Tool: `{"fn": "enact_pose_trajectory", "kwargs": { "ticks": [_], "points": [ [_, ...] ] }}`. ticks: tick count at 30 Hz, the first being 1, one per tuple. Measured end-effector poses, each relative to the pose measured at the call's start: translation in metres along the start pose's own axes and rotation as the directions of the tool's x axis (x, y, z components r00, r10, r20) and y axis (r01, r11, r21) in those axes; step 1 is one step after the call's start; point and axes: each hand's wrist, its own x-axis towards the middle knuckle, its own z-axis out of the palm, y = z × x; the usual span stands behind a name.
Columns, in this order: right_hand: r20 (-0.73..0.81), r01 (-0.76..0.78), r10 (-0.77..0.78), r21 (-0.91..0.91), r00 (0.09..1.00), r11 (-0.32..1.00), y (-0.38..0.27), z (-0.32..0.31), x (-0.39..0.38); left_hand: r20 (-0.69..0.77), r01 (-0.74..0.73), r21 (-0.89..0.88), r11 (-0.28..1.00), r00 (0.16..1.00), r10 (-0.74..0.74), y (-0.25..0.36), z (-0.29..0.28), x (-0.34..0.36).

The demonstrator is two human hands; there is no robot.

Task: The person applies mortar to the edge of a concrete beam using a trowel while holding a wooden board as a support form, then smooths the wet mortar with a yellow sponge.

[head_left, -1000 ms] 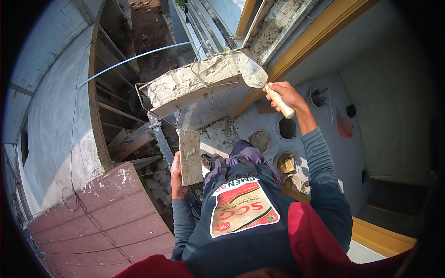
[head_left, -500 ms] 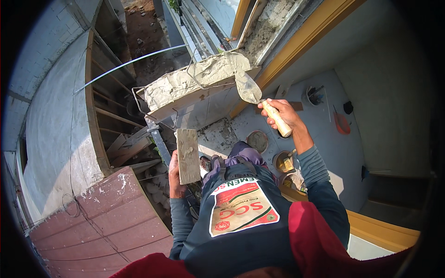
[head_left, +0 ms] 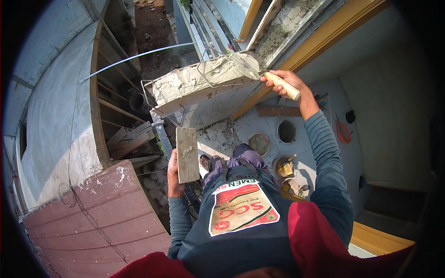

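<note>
My right hand (head_left: 288,88) is closed around the pale wooden handle of a pointing trowel (head_left: 245,66). The blade lies against the right end of a thick layer of wet grey mortar (head_left: 199,76) on top of a narrow wall ledge. A wooden board (head_left: 204,92) edges the near side of that layer, and bent metal rod clamps (head_left: 209,82) straddle it. Lower left, my left hand (head_left: 173,173) grips a rectangular plasterer's float (head_left: 187,155) from behind, its mortar-smeared face turned up. The float's handle and most of the left fingers are hidden.
Buckets (head_left: 258,144) stand on the floor right of my legs, one holding a yellow-handled tool. A yellow-brown frame beam (head_left: 324,34) runs to the upper right. At left are a reddish corrugated roof (head_left: 97,217) and a gap with timbers. A light hose (head_left: 134,56) crosses the gap.
My right hand has moved up and right, and the trowel blade has tilted flatter onto the mortar's right end. The left hand still holds the float. The view has shifted slightly.
</note>
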Motion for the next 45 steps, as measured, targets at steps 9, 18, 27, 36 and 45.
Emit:
{"fn": "enact_pose_trajectory", "kwargs": {
  "ticks": [9,18,27,36,45],
  "points": [
    [-0.265,-0.005,-0.243,-0.685,0.933,0.728,0.023,0.044,-0.014,-0.073,-0.016,-0.084,0.996,0.997,0.01,-0.007,-0.008,-0.01],
    [-0.337,0.181,-0.287,-0.311,0.897,0.933,0.054,0.013,-0.01,-0.037,-0.04,-0.016,0.999,0.999,0.04,-0.005,-0.012,-0.001],
    [-0.335,0.322,-0.371,-0.195,0.866,0.927,0.093,0.019,-0.003,-0.036,0.0,-0.038,0.999,0.999,-0.002,-0.005,-0.004,0.004],
    [-0.304,0.304,-0.398,-0.312,0.866,0.9,0.074,0.048,-0.022,-0.042,0.027,-0.065,0.998,0.999,-0.03,-0.01,-0.01,0.01],
    [-0.383,0.249,-0.343,-0.274,0.858,0.929,0.081,0.019,-0.002,-0.018,0.02,-0.096,0.995,1.0,-0.022,-0.009,-0.012,0.001]
  ]
}}
